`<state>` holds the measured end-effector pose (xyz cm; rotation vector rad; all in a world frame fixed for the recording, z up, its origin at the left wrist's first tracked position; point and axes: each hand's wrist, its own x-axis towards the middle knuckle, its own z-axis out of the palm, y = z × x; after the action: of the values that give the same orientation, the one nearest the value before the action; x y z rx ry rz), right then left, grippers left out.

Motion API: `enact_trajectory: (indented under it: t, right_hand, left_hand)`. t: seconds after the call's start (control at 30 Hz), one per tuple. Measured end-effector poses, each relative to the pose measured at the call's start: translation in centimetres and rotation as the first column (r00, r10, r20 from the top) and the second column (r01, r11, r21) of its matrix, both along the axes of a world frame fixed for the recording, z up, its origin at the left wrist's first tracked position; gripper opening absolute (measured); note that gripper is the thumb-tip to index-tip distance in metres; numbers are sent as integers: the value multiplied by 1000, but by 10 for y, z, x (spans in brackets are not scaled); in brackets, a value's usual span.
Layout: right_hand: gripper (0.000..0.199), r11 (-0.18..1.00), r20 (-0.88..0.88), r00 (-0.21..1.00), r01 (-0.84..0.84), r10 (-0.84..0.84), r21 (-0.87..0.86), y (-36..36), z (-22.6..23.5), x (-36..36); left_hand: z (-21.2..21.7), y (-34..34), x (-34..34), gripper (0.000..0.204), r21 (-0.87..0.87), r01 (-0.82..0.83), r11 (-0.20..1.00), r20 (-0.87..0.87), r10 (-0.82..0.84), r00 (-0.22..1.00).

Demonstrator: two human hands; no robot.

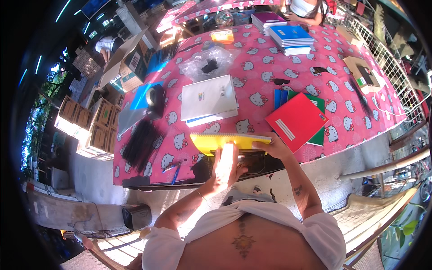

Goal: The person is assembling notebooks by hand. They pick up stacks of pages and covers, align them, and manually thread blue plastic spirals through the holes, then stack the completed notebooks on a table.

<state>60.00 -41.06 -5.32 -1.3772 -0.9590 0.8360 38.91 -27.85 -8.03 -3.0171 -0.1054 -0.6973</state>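
Note:
A yellow spiral notebook (202, 143) is tilted up at the near edge of the table, its coil running along the upper edge. My right hand (276, 147) grips its right end, thumb on the near side. My left hand (225, 167) lies against the notebook's near face with fingers stretched out and thumb apart. Just beyond it lies a small stack of white-covered notebooks (208, 99). To the right, a red notebook (297, 121) overlaps a green notebook (318, 104) and blue ones (280, 96).
The table has a pink patterned cloth (254, 119). At left are black strips (141, 146), a tape roll (155, 96) and a blue pen (175, 174). Farther back are clear plastic (209, 63) and blue notebooks (291, 38). Another person (308, 10) is at the far side.

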Motion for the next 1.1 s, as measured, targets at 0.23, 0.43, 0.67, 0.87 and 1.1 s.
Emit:
enact_trajectory:
  t: [0.23,0.43,0.67,0.87,1.1]
  right_hand:
    - [36,999,24,999,-37,38,-36,-8,0,7]
    - [40,994,47,994,-97,99,-42,-3,-12,16]
    - [39,993,6,996,-94,94,67,-2,7,4]
    - [34,992,5,997,-77,77,98,-4,1,8]
    - [27,952,87,993,51,-81,301,1,-9,0]
  left_hand:
    - [43,30,47,84,51,-78,996,-30,80,996]
    - [88,41,82,83,75,-117,990,-103,124,987]
    - [73,23,72,81,170,-57,984,3,58,998]
    - [61,12,78,81,50,61,997,-97,-56,994]
    - [17,-11,62,76,-78,294,953,70,-288,955]
